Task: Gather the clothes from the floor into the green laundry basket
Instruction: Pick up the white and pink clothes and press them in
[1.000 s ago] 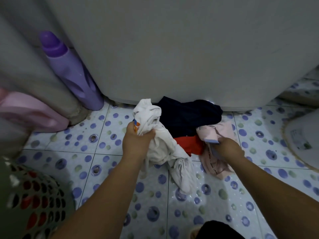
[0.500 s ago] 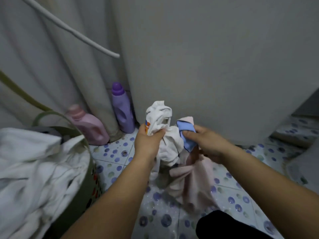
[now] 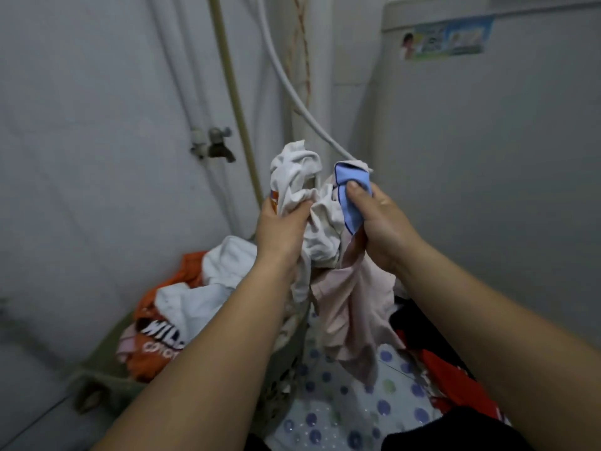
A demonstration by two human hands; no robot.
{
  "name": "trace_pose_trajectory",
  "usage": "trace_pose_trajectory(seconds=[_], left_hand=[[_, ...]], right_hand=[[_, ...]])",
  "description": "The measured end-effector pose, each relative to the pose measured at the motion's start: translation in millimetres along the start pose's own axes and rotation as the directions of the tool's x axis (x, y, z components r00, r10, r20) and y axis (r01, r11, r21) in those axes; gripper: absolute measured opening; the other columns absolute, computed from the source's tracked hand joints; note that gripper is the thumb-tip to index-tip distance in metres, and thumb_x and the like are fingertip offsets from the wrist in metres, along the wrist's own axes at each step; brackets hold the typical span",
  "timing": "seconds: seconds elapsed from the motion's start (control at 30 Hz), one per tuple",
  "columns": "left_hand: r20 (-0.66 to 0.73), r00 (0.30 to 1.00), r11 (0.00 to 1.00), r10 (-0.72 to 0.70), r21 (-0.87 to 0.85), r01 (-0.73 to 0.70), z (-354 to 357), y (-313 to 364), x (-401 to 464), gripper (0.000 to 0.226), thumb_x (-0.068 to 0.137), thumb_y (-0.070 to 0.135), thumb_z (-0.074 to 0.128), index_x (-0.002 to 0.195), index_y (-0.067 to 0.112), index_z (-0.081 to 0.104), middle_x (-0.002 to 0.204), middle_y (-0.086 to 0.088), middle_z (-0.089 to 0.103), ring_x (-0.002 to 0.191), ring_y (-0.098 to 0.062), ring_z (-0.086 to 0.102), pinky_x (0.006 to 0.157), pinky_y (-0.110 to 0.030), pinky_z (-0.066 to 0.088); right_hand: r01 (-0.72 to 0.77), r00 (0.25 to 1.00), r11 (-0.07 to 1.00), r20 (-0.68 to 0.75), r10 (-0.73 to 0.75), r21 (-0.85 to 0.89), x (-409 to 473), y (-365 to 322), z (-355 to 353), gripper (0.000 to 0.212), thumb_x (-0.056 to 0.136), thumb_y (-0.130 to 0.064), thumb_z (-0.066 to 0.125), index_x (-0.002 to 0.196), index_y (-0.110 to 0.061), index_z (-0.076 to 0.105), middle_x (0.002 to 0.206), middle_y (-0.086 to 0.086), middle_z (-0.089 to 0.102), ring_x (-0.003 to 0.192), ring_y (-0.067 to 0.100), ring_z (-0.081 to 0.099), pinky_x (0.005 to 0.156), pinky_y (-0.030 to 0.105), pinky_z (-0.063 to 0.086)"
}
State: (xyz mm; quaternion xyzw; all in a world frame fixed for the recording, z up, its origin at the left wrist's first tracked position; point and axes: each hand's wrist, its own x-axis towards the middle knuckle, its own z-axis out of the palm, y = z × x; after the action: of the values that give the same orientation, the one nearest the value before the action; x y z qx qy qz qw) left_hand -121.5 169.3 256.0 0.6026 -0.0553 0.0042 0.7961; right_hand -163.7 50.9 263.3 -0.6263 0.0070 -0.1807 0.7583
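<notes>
Two garments up in my fists: left hand clamps crumpled white cloth, right hand pinches pale pink garment with blue trim. Both above green laundry basket right rim; orange shirt inside reads "WIL", rest hidden.

On the orange printed cotton shirt lying in my basket I read white block letters, "WIL", cut off by my arm. The smaller line beneath is too blurred to read. The colourful paper sticker on the grey washing machine is illegible.

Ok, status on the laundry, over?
Left hand grips white garment; right hand grips pink garment. Both held above green basket. Red clothes still on floor.
</notes>
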Motion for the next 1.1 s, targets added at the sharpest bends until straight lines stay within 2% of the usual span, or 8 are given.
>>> trace_pose_trajectory(seconds=[0.33, 0.4, 0.5, 0.67, 0.77, 0.93, 1.0, 1.1], left_hand=[[-0.370, 0.928, 0.994, -0.036, -0.111, -0.005, -140.5, 13.6, 10.7, 0.057, 0.079, 0.025, 0.072, 0.131, 0.017, 0.049, 0.123, -0.011, 0.065, 0.106, -0.030, 0.065, 0.094, -0.051, 0.052], [-0.493, 0.861, 0.992, -0.123, -0.050, 0.113, -167.6, 6.2, 11.7, 0.068, 0.083, 0.023, 0.068, 0.142, 0.016, 0.033, 0.132, -0.008, 0.055, 0.112, -0.030, 0.060, 0.096, -0.051, 0.050], [-0.614, 0.779, 0.939, -0.125, 0.179, 0.292, -202.2, -2.2, 6.6, 0.080, 0.086, 0.025, 0.063, 0.150, 0.023, 0.015, 0.145, -0.014, 0.040, 0.124, -0.035, 0.049, 0.104, -0.045, 0.044], [-0.261, 0.957, 0.490, 0.128, 0.855, 0.168, -222.1, -8.5, -0.1, 0.066, 0.091, 0.016, 0.051, 0.148, 0.037, 0.024, 0.161, -0.007, 0.005, 0.148, -0.025, 0.007, 0.118, -0.041, 0.019], [0.055, 0.989, 0.168, -0.136, 0.985, -0.031, -222.4, -16.2, 0.9, 0.079, 0.084, 0.014, 0.054, 0.146, 0.047, 0.019, 0.161, 0.004, -0.009, 0.149, -0.022, -0.013, 0.117, -0.058, 0.006], [-0.065, 0.864, -0.170, -0.499, 0.985, -0.024, -234.7, -33.6, 17.2, 0.103, 0.071, 0.043, 0.071, 0.146, 0.051, 0.000, 0.159, 0.006, -0.020, 0.146, -0.031, -0.022, 0.113, -0.066, 0.008], [-0.086, 0.847, -0.204, -0.525, 0.979, -0.027, -241.1, -50.7, 26.3, 0.105, 0.068, 0.049, 0.069, 0.145, 0.053, -0.003, 0.159, 0.002, -0.022, 0.145, -0.034, -0.024, 0.114, -0.063, 0.008], [-0.098, 0.839, -0.191, -0.535, 0.982, -0.007, -245.1, -68.2, 33.6, 0.103, 0.071, 0.049, 0.066, 0.144, 0.053, -0.006, 0.158, -0.003, -0.025, 0.143, -0.039, -0.025, 0.117, -0.059, 0.006]], right_hand=[[-0.015, 0.953, 0.990, 0.297, 0.057, -0.140, 13.1, 34.9, 151.5, 0.027, 0.095, -0.043, 0.043, 0.099, -0.023, 0.061, 0.104, 0.010, 0.064, 0.099, 0.023, 0.058, 0.098, 0.044, 0.043], [-0.054, 0.925, 0.964, 0.351, 0.147, -0.261, 11.0, 53.6, 168.3, 0.039, 0.098, -0.041, 0.037, 0.100, -0.018, 0.069, 0.085, 0.010, 0.068, 0.083, 0.017, 0.062, 0.089, 0.036, 0.044], [-0.157, 0.852, 0.901, 0.406, 0.331, -0.404, 7.3, 92.9, 181.3, 0.063, 0.102, -0.030, 0.032, 0.048, -0.024, 0.064, 0.047, -0.001, 0.060, 0.056, 0.003, 0.058, 0.070, 0.014, 0.042], [-0.114, 0.733, 0.829, 0.517, 0.443, -0.548, -11.0, 137.0, 189.5, 0.030, 0.086, -0.037, 0.050, 0.095, -0.017, 0.071, 0.102, 0.002, 0.072, 0.097, 0.016, 0.064, 0.097, 0.033, 0.048], [0.116, 0.688, 0.759, 0.603, 0.405, -0.641, -3.2, 135.5, 184.9, 0.036, 0.089, 0.000, 0.044, 0.120, -0.003, 0.061, 0.130, 0.013, 0.059, 0.115, 0.020, 0.055, 0.104, 0.027, 0.039], [0.399, 0.786, 0.410, 0.536, 0.308, -0.820, 14.3, 118.7, 144.1, 0.045, 0.085, -0.024, 0.060, 0.129, -0.019, 0.055, 0.141, 0.004, 0.049, 0.127, 0.020, 0.045, 0.106, 0.028, 0.033], [0.474, 0.760, 0.122, 0.476, 0.442, -0.872, 13.4, 121.4, 121.6, 0.083, 0.073, -0.051, 0.069, 0.144, -0.030, 0.030, 0.155, 0.005, 0.022, 0.143, 0.028, 0.020, 0.114, 0.047, 0.022], [0.359, 0.715, 0.012, 0.284, 0.639, -0.933, 7.1, 135.2, 95.8, 0.121, 0.063, -0.053, 0.078, 0.144, -0.047, -0.011, 0.158, 0.000, -0.020, 0.146, 0.035, -0.014, 0.113, 0.066, 0.009]])
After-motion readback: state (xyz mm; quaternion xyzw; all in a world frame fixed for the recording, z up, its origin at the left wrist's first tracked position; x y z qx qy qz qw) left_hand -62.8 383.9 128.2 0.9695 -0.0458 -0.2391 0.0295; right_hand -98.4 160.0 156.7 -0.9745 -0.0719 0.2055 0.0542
